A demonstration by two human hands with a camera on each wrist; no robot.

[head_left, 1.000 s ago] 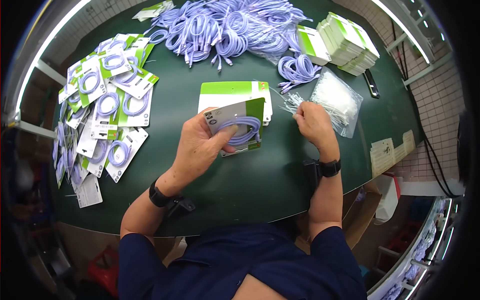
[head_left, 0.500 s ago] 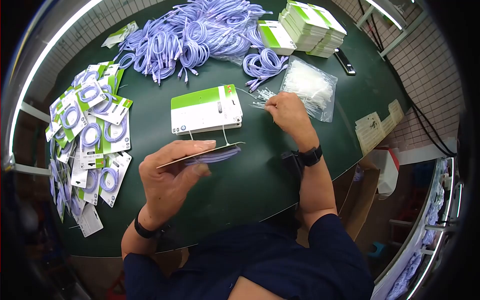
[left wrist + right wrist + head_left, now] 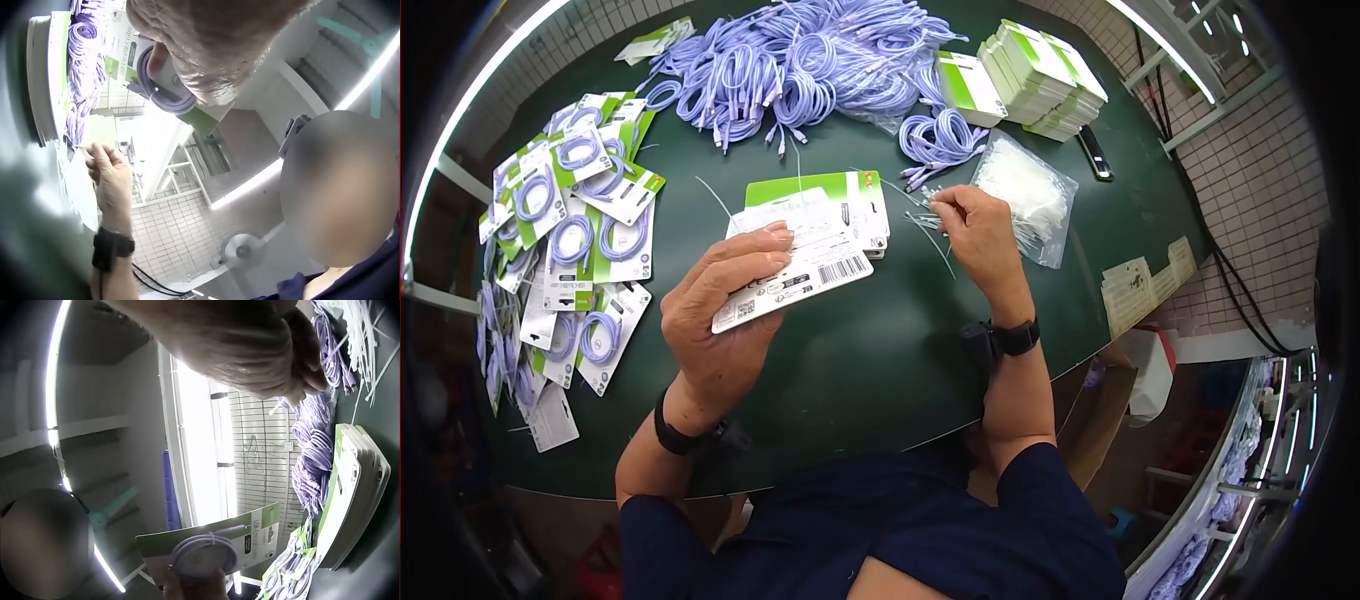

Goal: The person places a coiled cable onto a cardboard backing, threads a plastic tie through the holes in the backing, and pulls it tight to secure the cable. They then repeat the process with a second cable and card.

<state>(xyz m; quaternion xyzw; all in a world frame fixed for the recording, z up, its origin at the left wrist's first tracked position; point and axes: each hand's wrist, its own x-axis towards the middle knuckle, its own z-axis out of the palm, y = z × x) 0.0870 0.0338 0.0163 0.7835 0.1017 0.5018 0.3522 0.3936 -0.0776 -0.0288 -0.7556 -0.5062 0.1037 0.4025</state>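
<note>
In the head view my left hand (image 3: 725, 310) grips a card (image 3: 815, 275), its barcode side up, over the front of a card stack (image 3: 865, 205). Two thin ties, one of them a white tie (image 3: 718, 197), stick out beyond the card's far edge. A lilac cable coil (image 3: 203, 555) lies against the card's other face in the right wrist view, with my left thumb on it. My right hand (image 3: 985, 240) has thumb and forefinger pinched beside loose ties (image 3: 937, 245); a small white tie end (image 3: 274, 409) shows at its fingertips in the right wrist view.
Carded cables (image 3: 625, 240) are heaped at the left. Behind lie bundled lilac cables (image 3: 800, 70), with card stacks (image 3: 1035, 80) at the back right. A clear bag of ties (image 3: 1025, 185), a black object (image 3: 1095, 153) and paper sheets (image 3: 1130, 295) are on the right.
The card has turned over in my left hand, from cable side up, through edge-on, to barcode side up. My right hand has stayed by the ties, where some now lie spread below its fingertips.
</note>
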